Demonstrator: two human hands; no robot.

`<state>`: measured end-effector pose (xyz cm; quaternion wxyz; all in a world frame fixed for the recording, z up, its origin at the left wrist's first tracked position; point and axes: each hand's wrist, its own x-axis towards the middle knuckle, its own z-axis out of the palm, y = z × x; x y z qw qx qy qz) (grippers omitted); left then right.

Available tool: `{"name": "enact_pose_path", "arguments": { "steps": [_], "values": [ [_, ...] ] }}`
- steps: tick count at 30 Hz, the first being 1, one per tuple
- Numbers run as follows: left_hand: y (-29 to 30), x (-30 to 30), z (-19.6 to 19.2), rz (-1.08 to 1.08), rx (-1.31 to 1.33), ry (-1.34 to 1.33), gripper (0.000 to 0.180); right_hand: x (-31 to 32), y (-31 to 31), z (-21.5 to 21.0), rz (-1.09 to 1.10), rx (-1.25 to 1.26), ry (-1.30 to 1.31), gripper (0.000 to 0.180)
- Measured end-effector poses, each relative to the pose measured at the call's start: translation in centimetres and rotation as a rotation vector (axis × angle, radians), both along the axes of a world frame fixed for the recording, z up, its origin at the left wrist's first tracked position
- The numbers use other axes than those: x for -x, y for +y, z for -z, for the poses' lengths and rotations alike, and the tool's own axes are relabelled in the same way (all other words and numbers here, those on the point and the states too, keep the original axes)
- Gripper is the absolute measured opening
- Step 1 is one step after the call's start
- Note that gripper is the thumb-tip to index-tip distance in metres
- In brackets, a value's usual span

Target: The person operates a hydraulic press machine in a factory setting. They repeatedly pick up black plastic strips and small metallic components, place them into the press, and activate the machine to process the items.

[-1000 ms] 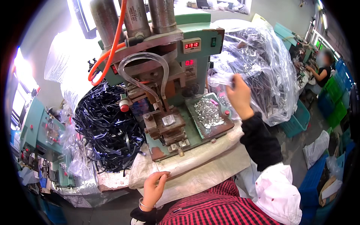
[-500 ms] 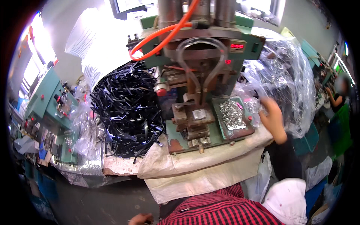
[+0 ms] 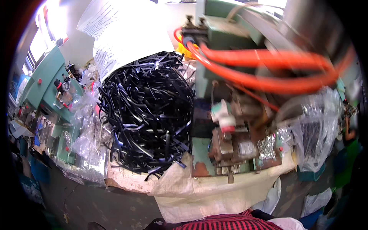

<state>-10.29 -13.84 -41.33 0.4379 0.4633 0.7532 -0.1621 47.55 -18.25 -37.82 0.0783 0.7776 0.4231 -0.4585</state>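
Note:
Neither of my hands shows in the head view. At the lower edge only a red-and-black checked garment [image 3: 222,222] shows. In front of me stands a green press machine [image 3: 202,153], with a metal fixture block [image 3: 224,147] low on it. A flat, pale metal piece [image 3: 247,148] lies on top of that block. Right of it, small shiny metal parts [image 3: 266,147] lie in a tray, partly hidden by the press. A big heap of black strips [image 3: 149,115] spills from a white sack [image 3: 126,34] left of the press.
Orange air hoses [image 3: 264,63] loop across the upper right, close and blurred. A red-and-white push button [image 3: 224,119] juts out above the fixture. Another green machine [image 3: 50,82] stands at the left beside clear plastic bags [image 3: 86,142]. A clear bag [image 3: 318,130] bulges at the right.
The view has swung left and closer to the press, so the machine sits further right. My right hand beside the parts tray and my left hand at the lower edge have both left the view.

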Motion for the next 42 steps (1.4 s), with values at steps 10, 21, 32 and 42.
{"name": "enact_pose_path", "arguments": {
  "steps": [10, 21, 32, 42],
  "values": [
    [-0.1, -0.2, -1.6, -0.055, -0.054, 0.002, 0.021, 0.9, 4.3, -3.6, -0.151, -0.106, 0.059, 0.053],
    [5.9, 7.5, -27.8, -0.679, -1.466, -0.106, 0.009, 1.1, 8.1, -26.3, -0.684, 0.239, 0.335, 0.045],
    [25.3, -5.2, -37.6, 0.327, -1.506, 0.268, 0.018, 13.8, 31.4, -52.4, -0.259, -1.852, -0.041, 0.081],
    [24.0, -4.8, -40.1, 0.21, -1.636, 0.047, 0.01, 14.8, 36.6, -52.0, -0.269, -1.889, -0.37, 0.096]
  ]
}}
